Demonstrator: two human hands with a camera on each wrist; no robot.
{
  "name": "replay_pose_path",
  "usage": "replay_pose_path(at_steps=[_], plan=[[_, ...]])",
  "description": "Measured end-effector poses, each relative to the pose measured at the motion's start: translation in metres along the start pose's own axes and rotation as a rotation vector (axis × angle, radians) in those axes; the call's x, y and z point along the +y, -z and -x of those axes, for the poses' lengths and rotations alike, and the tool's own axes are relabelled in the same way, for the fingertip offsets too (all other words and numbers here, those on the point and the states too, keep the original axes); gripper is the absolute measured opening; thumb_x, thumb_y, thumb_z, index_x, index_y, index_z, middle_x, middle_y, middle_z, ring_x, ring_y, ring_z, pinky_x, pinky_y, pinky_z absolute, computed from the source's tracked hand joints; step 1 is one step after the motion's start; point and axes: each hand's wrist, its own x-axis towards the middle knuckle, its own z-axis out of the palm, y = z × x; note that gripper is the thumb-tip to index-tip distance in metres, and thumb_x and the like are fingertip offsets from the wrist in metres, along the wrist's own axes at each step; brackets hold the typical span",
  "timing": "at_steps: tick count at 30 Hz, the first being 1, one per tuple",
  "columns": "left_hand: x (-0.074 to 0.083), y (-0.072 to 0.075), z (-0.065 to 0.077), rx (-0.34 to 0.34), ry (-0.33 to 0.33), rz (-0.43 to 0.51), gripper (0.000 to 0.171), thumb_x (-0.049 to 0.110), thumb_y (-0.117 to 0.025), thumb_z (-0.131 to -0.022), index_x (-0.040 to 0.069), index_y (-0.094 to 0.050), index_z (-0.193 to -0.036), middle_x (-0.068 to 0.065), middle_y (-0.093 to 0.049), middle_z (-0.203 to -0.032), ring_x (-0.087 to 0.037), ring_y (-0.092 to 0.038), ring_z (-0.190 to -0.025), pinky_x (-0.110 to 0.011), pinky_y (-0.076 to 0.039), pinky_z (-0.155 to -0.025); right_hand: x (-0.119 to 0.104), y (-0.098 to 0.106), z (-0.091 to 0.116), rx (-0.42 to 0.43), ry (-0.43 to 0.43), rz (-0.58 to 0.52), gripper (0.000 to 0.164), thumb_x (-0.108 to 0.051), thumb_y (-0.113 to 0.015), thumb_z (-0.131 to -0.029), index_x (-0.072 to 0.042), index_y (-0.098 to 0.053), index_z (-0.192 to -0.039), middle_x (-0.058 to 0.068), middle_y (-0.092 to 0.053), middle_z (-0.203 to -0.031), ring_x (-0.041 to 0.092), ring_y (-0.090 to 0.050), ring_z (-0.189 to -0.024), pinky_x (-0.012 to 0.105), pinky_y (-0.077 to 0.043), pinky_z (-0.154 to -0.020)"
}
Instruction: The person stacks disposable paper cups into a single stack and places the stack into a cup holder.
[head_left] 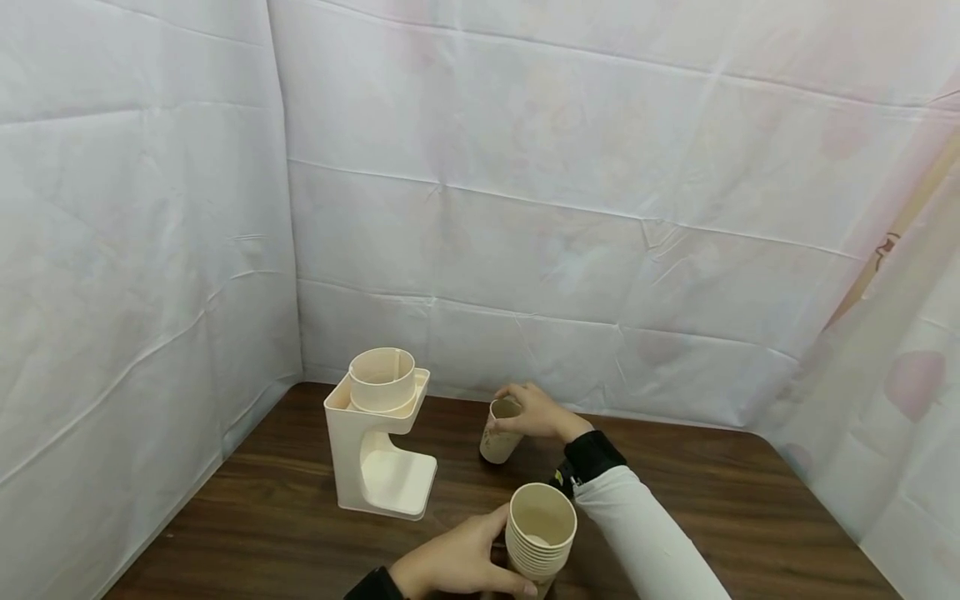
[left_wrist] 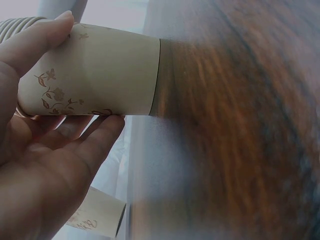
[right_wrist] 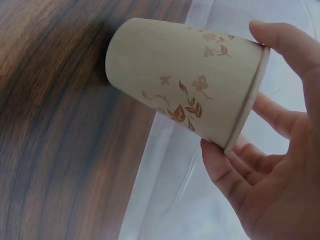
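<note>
My left hand (head_left: 461, 558) is wrapped around a stack of beige paper cups (head_left: 542, 537) at the front of the table. In the left wrist view, thumb and fingers lie on opposite sides of the stack's lowest cup (left_wrist: 105, 72), printed with brown flowers. Farther back, my right hand (head_left: 536, 414) pinches a single paper cup (head_left: 498, 439) near its rim. The right wrist view shows that cup (right_wrist: 175, 75) with its base close to the tabletop; whether it touches cannot be told. Its mouth faces up toward the palm.
A cream plastic stand (head_left: 348, 454) with a round tube (head_left: 382, 379) in its top is to the left of both hands. The dark wooden table (head_left: 247, 517) meets white hanging cloth (head_left: 480, 250) at its back and left sides.
</note>
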Motion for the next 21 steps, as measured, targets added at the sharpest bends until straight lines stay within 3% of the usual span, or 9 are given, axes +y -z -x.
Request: replay_pose_path(at_steps=[12,21], plan=[[0.001,-0.001,-0.001,-0.005,-0.006,0.002,0.069,0.029,-0.074,-0.080,0.020,-0.035,-0.137,0.001,-0.056,-0.125,-0.007,-0.051,-0.109,-0.025,-0.049,-0.087,-0.002,0.022,0.032,0.101,-0.002,-0.077,0.057,-0.051,-0.068,-0.079,-0.028,-0.049,-0.128,0.011,-0.044,-0.129,0.025,-0.042,-0.116,0.053,-0.044,-0.091],[0.001,-0.003,-0.002,0.006,-0.025,0.007,0.068,0.027,-0.075,-0.079,0.018,-0.036,-0.135,0.002,-0.057,-0.122,-0.007,-0.053,-0.107,-0.024,-0.050,-0.086,-0.009,0.037,0.066,0.182,0.067,-0.077,0.056,-0.053,-0.065,-0.081,-0.032,-0.047,-0.130,0.003,-0.044,-0.126,0.021,-0.043,-0.113,0.052,-0.045,-0.089]])
